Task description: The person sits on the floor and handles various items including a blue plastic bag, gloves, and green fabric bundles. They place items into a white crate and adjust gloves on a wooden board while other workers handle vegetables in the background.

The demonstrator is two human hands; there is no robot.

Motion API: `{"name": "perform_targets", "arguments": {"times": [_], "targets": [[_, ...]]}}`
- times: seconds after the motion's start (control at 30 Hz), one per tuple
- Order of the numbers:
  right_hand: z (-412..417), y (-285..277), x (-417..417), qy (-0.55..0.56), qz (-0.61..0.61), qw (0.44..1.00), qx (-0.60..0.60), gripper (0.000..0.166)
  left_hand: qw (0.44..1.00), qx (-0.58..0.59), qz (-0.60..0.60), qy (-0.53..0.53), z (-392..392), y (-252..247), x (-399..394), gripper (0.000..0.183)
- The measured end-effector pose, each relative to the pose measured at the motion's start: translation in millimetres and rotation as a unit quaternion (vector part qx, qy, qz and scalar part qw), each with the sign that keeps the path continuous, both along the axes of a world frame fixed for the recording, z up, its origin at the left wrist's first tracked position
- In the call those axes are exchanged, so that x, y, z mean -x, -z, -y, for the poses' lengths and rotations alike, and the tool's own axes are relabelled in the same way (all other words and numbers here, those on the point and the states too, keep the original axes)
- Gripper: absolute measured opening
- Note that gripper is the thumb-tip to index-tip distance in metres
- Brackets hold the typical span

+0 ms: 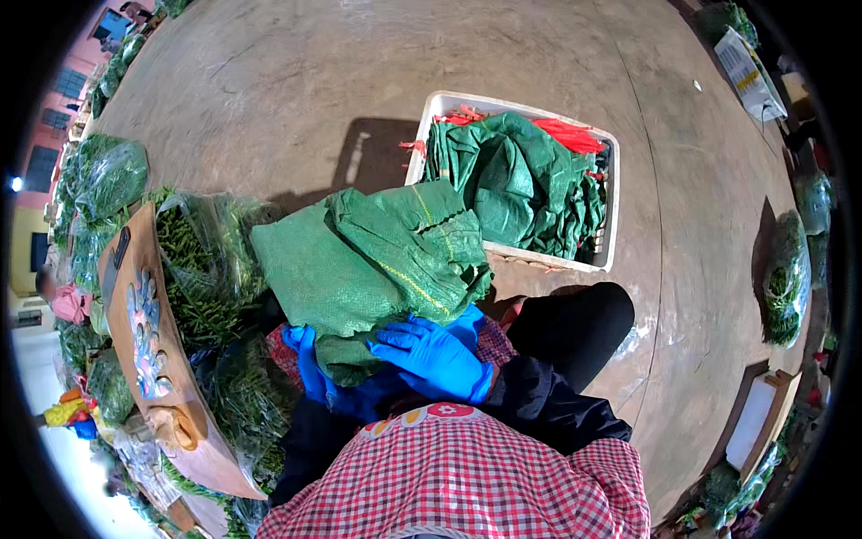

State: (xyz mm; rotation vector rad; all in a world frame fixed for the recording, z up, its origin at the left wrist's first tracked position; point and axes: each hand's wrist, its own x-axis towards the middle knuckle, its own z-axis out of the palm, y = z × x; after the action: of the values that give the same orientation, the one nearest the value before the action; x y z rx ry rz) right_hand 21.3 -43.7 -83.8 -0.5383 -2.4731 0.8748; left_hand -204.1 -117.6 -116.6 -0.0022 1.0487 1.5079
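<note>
A folded green woven plastic sack [330,263] with yellow stitched lines lies over my lap. My left hand [308,360], in a blue glove, grips its near left edge; part of that hand is hidden under the fabric. Palm down, my right hand [431,357] in a matching glove rests on the near edge with its fingers straight and slightly apart; its thumb is out of sight. Beyond the sack stands a white plastic crate [611,222] holding crumpled green sacks [505,182] and red ties [569,135].
At left, a curved wooden board [128,337] carries a black-handled knife [120,249], a patterned glove [145,337] and a tape roll [178,429]. Bagged green foliage [209,263] sits beside it. A bagged bundle [788,283] and a wood-edged white box [761,418] stand at right.
</note>
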Motion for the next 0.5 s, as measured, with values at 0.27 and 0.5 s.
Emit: {"name": "perform_targets", "arguments": {"times": [0.27, 0.5], "targets": [[22, 23, -35, 0.035, -0.086, 0.964, 0.250, 0.046, 0.993, -0.060, 0.098, -0.003, -10, 3, -8, 0.049], [8, 72, -69, 0.368, -0.382, 0.611, 0.587, 0.042, 0.995, -0.067, 0.046, -0.059, -8, 11, 5, 0.043]]}}
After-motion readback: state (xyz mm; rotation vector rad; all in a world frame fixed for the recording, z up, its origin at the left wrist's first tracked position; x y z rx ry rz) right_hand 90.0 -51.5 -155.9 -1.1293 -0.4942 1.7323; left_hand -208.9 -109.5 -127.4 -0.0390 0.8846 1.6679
